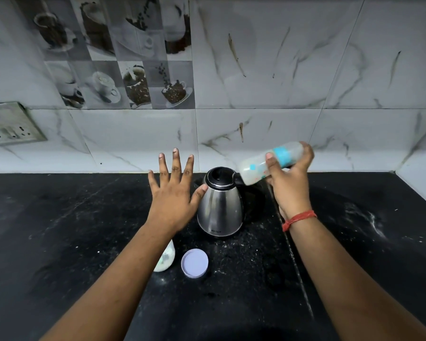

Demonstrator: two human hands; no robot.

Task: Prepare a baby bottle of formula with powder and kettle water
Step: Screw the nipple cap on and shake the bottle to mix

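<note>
We are in a home kitchen. A black stone counter [84, 230] runs to a wall of marble-look tiles [280, 82]. At ten o'clock hang tiles printed with coffee cups and beans [123, 57]; at nine o'clock sits a wall socket [9, 126]. A steel electric kettle [219, 205] stands at centre.

We lose most of the white container [167, 257] under the left forearm. Socket plate [9, 125] is cut by the frame's left edge. Kettle [220, 203] label is too small to read.
</note>
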